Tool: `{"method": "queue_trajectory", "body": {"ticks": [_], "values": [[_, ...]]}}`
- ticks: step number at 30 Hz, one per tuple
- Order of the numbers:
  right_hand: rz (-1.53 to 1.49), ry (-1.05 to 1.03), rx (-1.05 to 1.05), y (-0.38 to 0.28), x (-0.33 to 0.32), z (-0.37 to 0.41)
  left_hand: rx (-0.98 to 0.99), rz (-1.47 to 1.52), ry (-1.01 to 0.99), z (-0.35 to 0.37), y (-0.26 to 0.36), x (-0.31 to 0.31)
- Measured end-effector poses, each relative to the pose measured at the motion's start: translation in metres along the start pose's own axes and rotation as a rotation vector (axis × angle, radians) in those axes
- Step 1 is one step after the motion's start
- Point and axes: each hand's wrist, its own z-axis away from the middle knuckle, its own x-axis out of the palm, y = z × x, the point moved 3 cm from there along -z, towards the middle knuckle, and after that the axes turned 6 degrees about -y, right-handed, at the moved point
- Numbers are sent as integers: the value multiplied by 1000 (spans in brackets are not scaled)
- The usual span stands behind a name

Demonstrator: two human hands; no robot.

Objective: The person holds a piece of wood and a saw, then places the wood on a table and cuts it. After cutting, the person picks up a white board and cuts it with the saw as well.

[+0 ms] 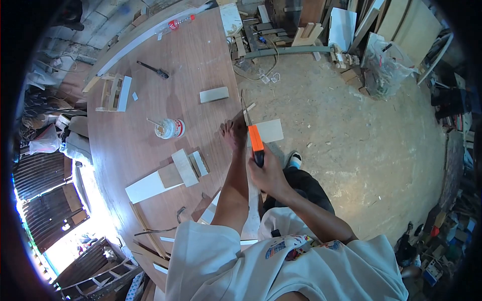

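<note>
My right hand is wrapped around the orange and black handle of a handsaw. The thin saw blade points away from me along the table's right edge. Beside it, my left hand presses down at that edge with its fingers bent, gripping a narrow wooden strip. The strip's pale end juts past the table edge, beside the blade; the rest is hidden by hand and shadow. A flat pale board shows just right of the saw, below the hands.
The brown table bears a wood block, an open white tub, a dark-handled tool, a small wooden frame, joined wood pieces and a plastic bottle. A plastic bag and offcuts lie on the floor.
</note>
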Motion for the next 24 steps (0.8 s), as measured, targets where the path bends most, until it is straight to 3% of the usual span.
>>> {"method": "queue_trajectory", "body": {"ticks": [4, 7, 12, 14, 24], "values": [[-46, -68, -7, -24, -2, 21, -1, -25, -3, 6, -6, 4], [22, -11, 77, 3, -5, 3, 19, -13, 38, 1, 0, 0], [39, -6, 36, 17, -16, 5, 53, -5, 90, 2, 5, 2], [15, -8, 81, 21, -15, 5, 22, 61, -31, 4, 3, 3], [-7, 49, -22, 25, -3, -7, -10, 36, -19, 4, 3, -5]]}}
